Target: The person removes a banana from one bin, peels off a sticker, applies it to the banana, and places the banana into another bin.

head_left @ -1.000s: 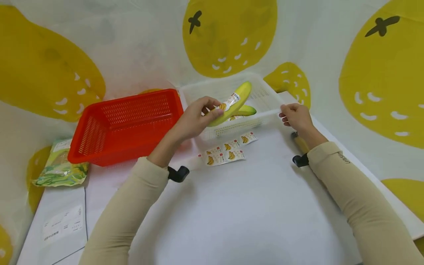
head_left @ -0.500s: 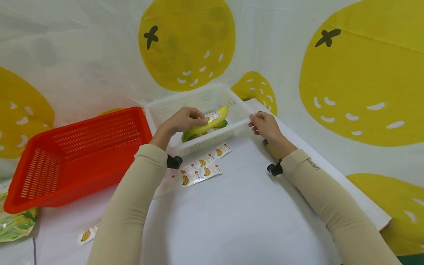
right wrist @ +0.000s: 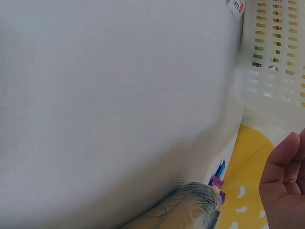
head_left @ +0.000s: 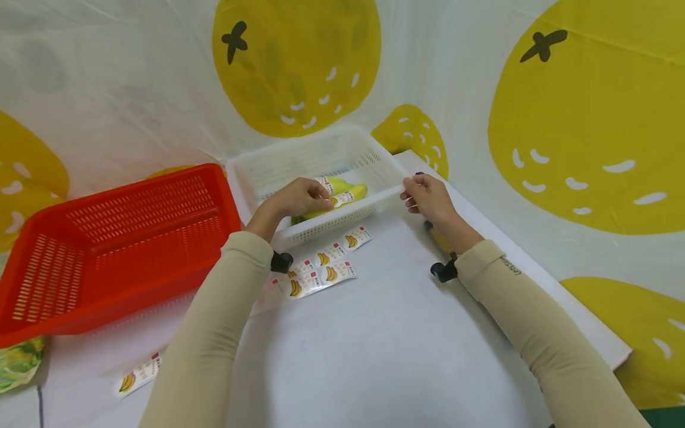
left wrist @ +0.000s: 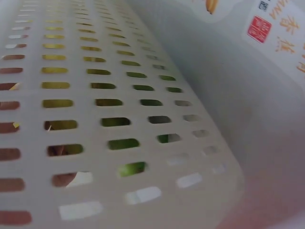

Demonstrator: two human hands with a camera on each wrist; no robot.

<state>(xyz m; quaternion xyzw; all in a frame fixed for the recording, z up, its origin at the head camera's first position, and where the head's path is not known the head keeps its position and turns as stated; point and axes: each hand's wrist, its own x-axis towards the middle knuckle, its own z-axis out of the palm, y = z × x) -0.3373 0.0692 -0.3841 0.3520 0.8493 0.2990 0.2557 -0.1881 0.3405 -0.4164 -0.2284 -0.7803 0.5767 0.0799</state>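
A white table (head_left: 385, 351) fills the near ground, with a fruit-print cloth (head_left: 588, 119) hung behind it. On the left sits a red basket (head_left: 107, 249), open and tilted toward the viewer. Just right of it, farther back, stands a white basket (head_left: 321, 154). Inside it lie bananas (head_left: 342, 193), each with a label stuck on, resting against the near wall; through the left wrist view only green-yellow slivers show through the slots. The left hand (head_left: 297, 199) reaches over the near rim, fingers curled on the upper banana. The right hand (head_left: 428, 199) pinches the white basket's near right corner, fingers together on the rim. A sheet of banana stickers (head_left: 321, 267) lies on the table just in front, and another strip (head_left: 136, 377) near the left edge. The likely slip, I think: the light basket could tip or slide if the right hand's pinch loosens while the left presses down.
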